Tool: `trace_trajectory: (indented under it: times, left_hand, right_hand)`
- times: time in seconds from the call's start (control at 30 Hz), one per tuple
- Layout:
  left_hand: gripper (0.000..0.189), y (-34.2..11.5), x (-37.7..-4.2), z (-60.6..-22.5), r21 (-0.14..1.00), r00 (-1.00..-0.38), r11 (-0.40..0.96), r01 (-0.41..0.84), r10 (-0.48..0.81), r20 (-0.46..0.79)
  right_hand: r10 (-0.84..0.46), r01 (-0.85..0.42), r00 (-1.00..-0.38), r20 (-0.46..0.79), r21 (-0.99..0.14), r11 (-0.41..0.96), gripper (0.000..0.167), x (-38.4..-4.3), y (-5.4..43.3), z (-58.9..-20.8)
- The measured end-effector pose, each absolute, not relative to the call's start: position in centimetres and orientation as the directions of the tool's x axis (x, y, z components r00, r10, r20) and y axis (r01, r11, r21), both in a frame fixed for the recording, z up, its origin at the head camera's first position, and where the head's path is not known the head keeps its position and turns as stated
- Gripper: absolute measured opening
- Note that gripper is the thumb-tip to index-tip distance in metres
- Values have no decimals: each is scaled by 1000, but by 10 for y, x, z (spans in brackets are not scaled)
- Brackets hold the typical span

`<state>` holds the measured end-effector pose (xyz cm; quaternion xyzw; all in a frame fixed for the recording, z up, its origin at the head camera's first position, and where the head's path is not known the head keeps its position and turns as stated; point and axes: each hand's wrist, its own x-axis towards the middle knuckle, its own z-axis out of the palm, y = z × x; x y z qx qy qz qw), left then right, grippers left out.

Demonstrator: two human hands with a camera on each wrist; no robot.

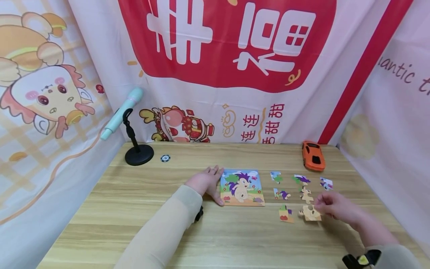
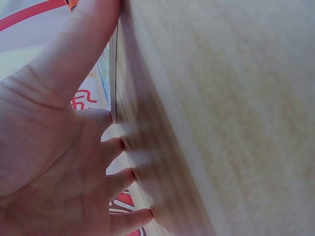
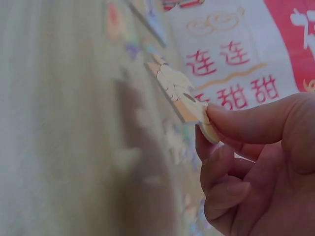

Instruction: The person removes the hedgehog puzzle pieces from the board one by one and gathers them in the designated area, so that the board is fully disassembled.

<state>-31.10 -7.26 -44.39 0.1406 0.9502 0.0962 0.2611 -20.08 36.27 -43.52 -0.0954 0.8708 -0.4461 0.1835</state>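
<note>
A square puzzle (image 1: 242, 186) with a purple-spined cartoon animal lies flat on the wooden table. My left hand (image 1: 205, 182) rests at its left edge, fingers spread; in the left wrist view the thumb (image 2: 81, 46) and fingertips lie along the edge. To the right of the puzzle, my right hand (image 1: 336, 207) pinches a beige jigsaw piece (image 1: 310, 215) by one end. The right wrist view shows this piece (image 3: 172, 88) tilted above the table, between thumb and index finger. Just behind it lies another beige piece (image 1: 306, 195).
Several loose pieces, among them a purple one (image 1: 302, 179) and one with a red shape (image 1: 286, 215), lie right of the puzzle. An orange toy car (image 1: 314, 155) stands at the back right. At the back left are a mint microphone (image 1: 122, 113), its black stand (image 1: 139, 155) and a round chip (image 1: 165, 158).
</note>
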Motion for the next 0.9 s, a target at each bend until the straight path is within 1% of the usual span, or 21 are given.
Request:
trace_trajectory:
  times: [0.1, 0.17, 0.4, 0.57, 0.67, 0.77, 0.9]
  left_hand:
    - [141, -72, -307, -437, 262, -827, 939, 224, 325, -459]
    - [143, -73, -310, -442, 256, -824, 936, 241, 337, -455]
    - [138, -73, -308, -439, 255, -825, 935, 245, 339, -452]
    - [149, -73, -322, -455, 238, -815, 944, 227, 318, -484]
    - [153, -73, -330, -466, 238, -817, 947, 217, 310, -486]
    - [152, -73, -333, -470, 231, -820, 947, 222, 309, -481]
    - [149, -73, -327, -463, 230, -825, 946, 230, 315, -470]
  right_hand:
    - [-305, -4, -927, -219, -807, 590, 16, -195, 370, -447]
    - [-276, 9, -936, -219, -797, 604, 16, -193, 371, -452]
    - [-212, 0, -960, -185, -753, 659, 11, -191, 365, -459]
    - [-143, 33, -972, -188, -708, 706, 12, -192, 361, -460]
    - [-129, 37, -975, -179, -708, 706, 15, -193, 357, -456]
    - [-145, 11, -977, -157, -714, 701, 17, -196, 349, -446]
    - [-167, -34, -979, -120, -705, 708, 16, -205, 327, -429]
